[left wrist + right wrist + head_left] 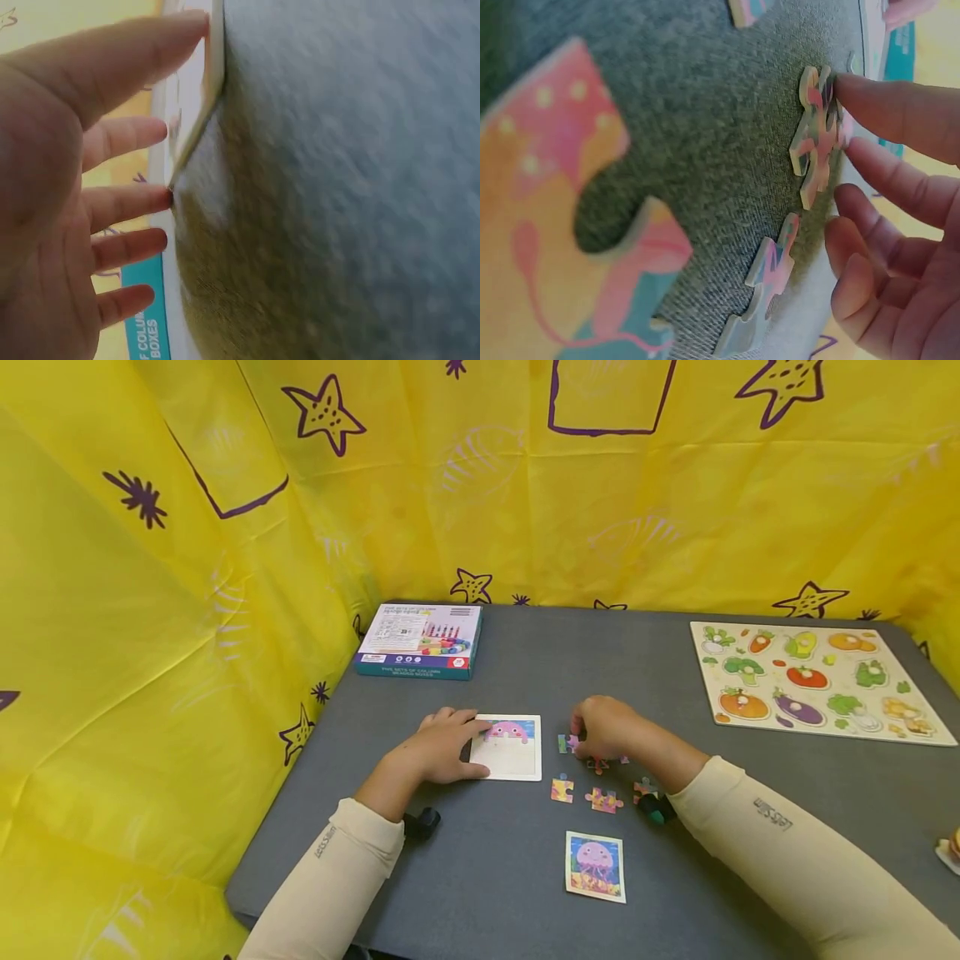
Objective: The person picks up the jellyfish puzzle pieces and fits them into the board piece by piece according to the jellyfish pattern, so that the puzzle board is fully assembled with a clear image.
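A small white-framed puzzle board [517, 766] has a pink jellyfish's head filled in along its top and a bare pale lower part. My left hand [448, 747] rests at its left side, thumb on the lower edge, fingers extended toward the upper edge; the left wrist view has the thumb [150, 56] against the rim. To the right of the board, my right hand [604, 727] pinches a pink-and-green puzzle piece [564, 744] low over the table. Beside those fingertips lies another puzzle piece [821, 142]. Several loose pieces, including a yellow one [562, 790] and a pink-orange one [604, 801], lie nearer me.
A jellyfish picture card [595, 866] lies near the front of the grey table [487, 877]. At the back left sits a bead-set box [420, 642]. A wooden vegetable peg board [817, 681] occupies the back right. Yellow patterned cloth [525, 510] hangs behind.
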`<state>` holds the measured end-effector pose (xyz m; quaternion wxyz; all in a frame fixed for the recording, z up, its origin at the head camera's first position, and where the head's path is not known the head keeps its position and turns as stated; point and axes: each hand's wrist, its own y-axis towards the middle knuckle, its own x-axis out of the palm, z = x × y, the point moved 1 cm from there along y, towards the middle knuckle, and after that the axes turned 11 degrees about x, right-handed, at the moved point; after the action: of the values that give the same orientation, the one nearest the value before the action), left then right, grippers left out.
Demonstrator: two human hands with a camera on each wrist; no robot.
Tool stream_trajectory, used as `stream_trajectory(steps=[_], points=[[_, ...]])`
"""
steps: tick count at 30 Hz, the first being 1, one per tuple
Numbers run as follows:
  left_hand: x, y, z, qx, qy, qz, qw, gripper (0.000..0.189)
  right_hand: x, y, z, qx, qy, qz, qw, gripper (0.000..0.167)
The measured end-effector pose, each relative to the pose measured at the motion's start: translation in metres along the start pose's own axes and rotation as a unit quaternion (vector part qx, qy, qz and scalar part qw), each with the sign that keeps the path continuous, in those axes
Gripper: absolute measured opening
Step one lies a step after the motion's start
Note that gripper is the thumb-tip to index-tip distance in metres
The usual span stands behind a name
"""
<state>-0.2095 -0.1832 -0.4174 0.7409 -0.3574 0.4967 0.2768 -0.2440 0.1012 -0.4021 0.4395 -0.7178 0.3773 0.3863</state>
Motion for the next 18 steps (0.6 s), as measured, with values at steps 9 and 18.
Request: stream_trajectory(steps=[9,18], points=[[-0.001,-0.005,-0.001,0.004,-0.009,0.001,1.0000,0.079,0.003,-0.001,-0.009,-0.007,0.032,0.035,0.9988,0.018],[-0.002,-0.002,-0.005,0.000,-0.022,0.010,0.9997,0.079,0.009,0.008,-0.056,-0.043,0.058,0.036,0.9968,0.018]])
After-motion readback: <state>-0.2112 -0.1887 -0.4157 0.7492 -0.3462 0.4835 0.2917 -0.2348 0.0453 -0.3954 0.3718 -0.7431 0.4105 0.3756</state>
